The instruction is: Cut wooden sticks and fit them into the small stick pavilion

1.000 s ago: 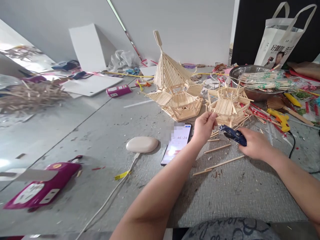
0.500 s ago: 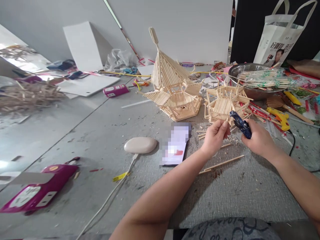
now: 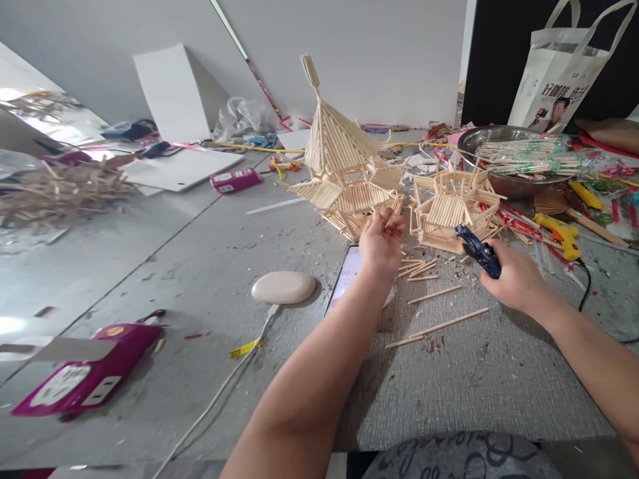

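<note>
"Grey, littered table (image 3: 200,266) fills our head view. What do our hands hold?"

"Our right hand (image 3: 514,276) grips a dark blue hand tool (image 3: 478,251). Our left hand (image 3: 382,243) is loosely curled; we cannot tell whether it holds anything."

"Around them?"

"Loose sticks (image 3: 435,295) lie between our hands. Beyond the tool stands a small stick model (image 3: 444,211); beyond our left hand, a taller stick model (image 3: 344,143)."

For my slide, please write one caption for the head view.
Right hand holding a blue hand tool near the shorter stick model.
</note>
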